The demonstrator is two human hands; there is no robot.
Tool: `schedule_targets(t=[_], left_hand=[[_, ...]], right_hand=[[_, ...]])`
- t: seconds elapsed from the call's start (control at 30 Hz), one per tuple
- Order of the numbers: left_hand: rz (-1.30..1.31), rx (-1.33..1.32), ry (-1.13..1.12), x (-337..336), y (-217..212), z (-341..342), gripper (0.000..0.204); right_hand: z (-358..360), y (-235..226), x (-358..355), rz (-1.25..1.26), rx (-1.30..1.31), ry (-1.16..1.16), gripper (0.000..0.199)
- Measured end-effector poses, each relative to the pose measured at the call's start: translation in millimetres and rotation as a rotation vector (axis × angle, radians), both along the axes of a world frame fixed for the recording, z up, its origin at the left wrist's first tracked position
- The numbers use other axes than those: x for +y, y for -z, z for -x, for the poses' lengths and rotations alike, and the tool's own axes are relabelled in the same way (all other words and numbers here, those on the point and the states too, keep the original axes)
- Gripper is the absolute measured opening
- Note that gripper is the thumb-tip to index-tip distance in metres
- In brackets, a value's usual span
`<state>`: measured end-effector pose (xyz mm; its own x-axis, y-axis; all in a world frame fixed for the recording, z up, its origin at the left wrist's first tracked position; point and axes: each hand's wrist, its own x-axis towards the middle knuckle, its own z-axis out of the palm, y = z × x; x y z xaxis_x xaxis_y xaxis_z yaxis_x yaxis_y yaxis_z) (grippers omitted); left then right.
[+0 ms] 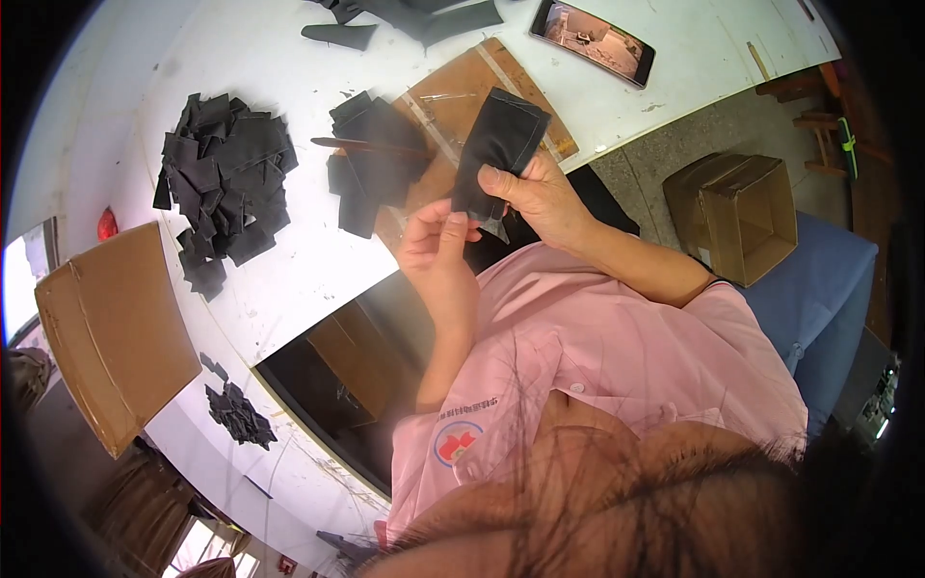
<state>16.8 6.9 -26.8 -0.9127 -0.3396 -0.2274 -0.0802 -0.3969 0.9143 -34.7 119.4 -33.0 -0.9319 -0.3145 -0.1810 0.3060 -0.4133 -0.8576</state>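
In my right hand (544,200) is a black stitched fabric piece (506,130), with the thumb pressed on its face. Light stitching runs along its edges. My left hand (438,246) pinches the lower corner of the same piece between thumb and fingers. Just left of my hands lies a small stack of black fabric pieces (358,188), with a thin reddish-brown stick (371,146) across it. A brown board (525,79) with strips of tape lies on the table beyond the held piece.
A large heap of black fabric pieces (226,173) covers part of the white table (289,289) at left. A phone (593,43) and more black strips (414,17) lie at the far side. Cardboard boxes stand left (125,328) and right (732,217), the latter beside blue cloth (814,279).
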Motion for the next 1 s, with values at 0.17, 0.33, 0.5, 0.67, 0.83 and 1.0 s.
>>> schedule_targets(t=[0.17,0.33,0.5,0.67,0.83,1.0], left_hand=[[0.140,0.025,0.001,-1,-5,5,0.007],[0.288,0.028,-0.097,-18,-1,2,0.008],[0.311,0.017,0.004,-9,-15,1,0.006],[0.661,0.068,-0.009,-8,-6,2,0.005],[0.877,0.103,-0.112,-4,11,1,0.006],[0.297,0.037,0.048,-19,-5,6,0.005]], right_hand=[[-5,2,4,-0.006,0.055,-0.087,0.018],[8,11,30,-1.287,0.650,-0.232,0.021],[-5,-29,18,-0.557,0.704,-0.005,0.023],[-6,-6,6,-0.617,0.888,0.003,0.014],[-5,-4,-6,-0.883,1.082,0.074,0.014],[-2,-10,-2,-0.546,0.845,-0.002,0.015]])
